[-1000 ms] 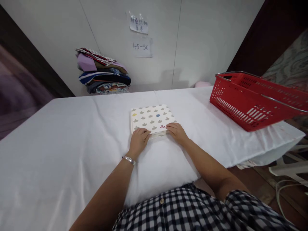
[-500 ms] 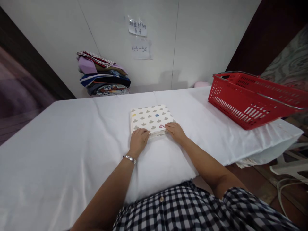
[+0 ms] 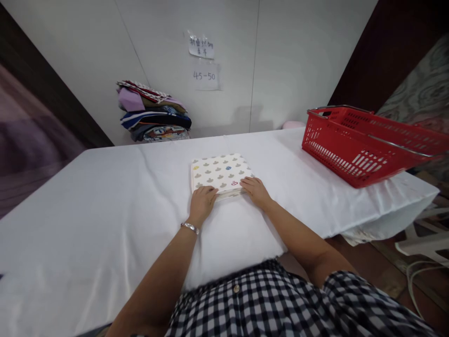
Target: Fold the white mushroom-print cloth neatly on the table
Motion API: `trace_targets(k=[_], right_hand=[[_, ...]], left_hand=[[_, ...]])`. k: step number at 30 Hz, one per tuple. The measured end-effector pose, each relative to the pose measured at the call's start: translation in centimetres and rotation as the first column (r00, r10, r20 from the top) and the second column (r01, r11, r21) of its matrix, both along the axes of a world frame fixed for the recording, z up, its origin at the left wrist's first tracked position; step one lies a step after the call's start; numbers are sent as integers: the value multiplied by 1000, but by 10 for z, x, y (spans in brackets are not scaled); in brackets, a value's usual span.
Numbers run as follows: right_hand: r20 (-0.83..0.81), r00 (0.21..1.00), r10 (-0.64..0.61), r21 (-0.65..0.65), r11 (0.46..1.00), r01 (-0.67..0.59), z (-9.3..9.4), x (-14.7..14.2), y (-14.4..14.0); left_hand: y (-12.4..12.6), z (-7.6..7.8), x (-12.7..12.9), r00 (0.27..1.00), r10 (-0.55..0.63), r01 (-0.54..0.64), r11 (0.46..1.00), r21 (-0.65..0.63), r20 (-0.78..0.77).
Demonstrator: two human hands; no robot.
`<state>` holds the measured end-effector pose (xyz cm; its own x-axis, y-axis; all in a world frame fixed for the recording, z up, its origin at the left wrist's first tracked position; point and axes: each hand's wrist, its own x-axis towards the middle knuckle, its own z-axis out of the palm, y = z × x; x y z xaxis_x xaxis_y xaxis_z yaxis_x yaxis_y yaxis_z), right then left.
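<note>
A cream cloth point(image 3: 220, 169) printed with grey mushroom-like shapes and a few coloured ones lies folded into a thick, layered square on the white tablecloth point(image 3: 140, 201). At its near left corner, my left hand point(image 3: 203, 202) grips the edge, fingers on top and close together; a silver bracelet point(image 3: 190, 228) is on that wrist. My right hand point(image 3: 257, 191) pinches the near right corner in the same way. Folded layers show along the near edge between the two hands. Both thumbs are mostly hidden.
A red plastic basket point(image 3: 336, 145) with metal handles stands on the table's right side. Behind the table's far edge, a pile of folded fabrics point(image 3: 154, 114) rises against the wall. Two paper signs point(image 3: 206, 77) hang there. White stool legs point(image 3: 421, 243) show at the lower right.
Both hands stay on the near corners of the folded cloth, with almost no movement. The camera view has shifted slightly, so the wall signs and the fabric pile sit a little lower.
</note>
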<state>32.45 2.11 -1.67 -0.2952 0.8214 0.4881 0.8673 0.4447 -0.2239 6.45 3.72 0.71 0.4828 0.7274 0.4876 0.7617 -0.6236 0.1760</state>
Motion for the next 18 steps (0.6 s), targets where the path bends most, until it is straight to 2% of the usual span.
trace_targets(k=[9, 18], right_hand=[[44, 994, -102, -26, 994, 103, 5, 2, -6], [60, 994, -88, -15, 996, 89, 5, 1, -6]], left_hand=[[-2, -1, -5, 999, 39, -38, 999, 25, -19], [-4, 4, -3, 998, 28, -28, 1000, 9, -62]])
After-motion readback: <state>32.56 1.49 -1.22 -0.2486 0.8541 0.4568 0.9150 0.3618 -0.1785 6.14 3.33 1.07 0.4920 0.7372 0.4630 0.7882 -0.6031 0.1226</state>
